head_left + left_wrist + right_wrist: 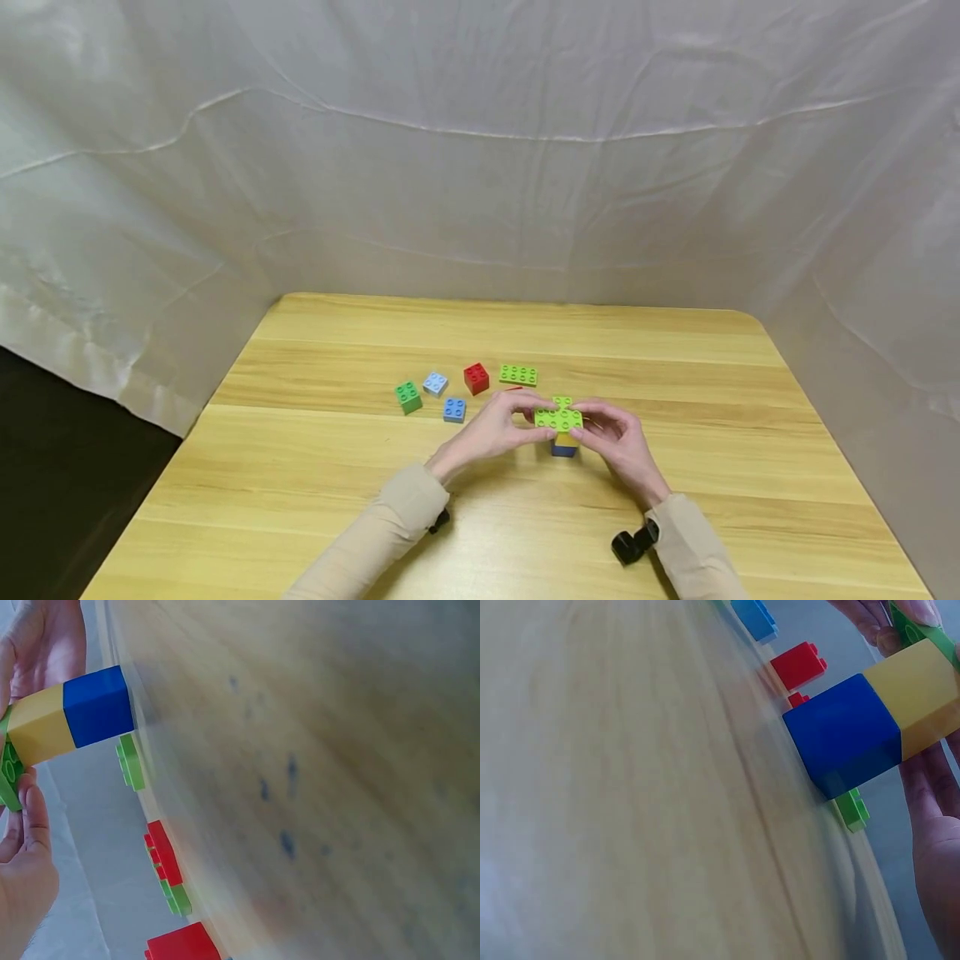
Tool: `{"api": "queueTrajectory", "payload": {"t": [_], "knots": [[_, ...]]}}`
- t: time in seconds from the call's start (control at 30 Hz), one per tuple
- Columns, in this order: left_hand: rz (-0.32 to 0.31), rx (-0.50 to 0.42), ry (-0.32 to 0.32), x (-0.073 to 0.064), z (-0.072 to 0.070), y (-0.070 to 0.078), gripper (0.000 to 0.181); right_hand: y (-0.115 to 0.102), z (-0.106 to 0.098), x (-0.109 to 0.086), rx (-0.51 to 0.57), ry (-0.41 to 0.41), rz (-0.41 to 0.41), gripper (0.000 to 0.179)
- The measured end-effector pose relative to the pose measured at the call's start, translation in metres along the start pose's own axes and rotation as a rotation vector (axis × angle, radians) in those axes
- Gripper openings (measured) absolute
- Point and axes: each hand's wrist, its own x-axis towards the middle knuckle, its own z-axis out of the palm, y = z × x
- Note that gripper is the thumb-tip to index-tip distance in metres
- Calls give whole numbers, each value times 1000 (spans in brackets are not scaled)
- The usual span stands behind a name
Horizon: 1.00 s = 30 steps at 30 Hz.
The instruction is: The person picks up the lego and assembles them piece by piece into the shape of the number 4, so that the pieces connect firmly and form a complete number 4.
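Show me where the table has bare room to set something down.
Bare tabletop lies right of the right hand, left of the leftmost brick, and along the back edge, behind the loose bricks. It's crowded among those bricks and between the left hand and right, which hold the stack.

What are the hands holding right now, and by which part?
The lime-green plate atop the yellow block and blue block: left hand pinches its left end, right hand its right. Whether right fingers also touch yellow is unclear.
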Motion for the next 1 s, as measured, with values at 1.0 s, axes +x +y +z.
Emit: {"api": "queueTrajectory", "payload": {"t": [1.0], "knots": [[-62, -191, 121, -3, -17, -16, 40, 6, -2, 6, 47, -35, -63, 33]]}}
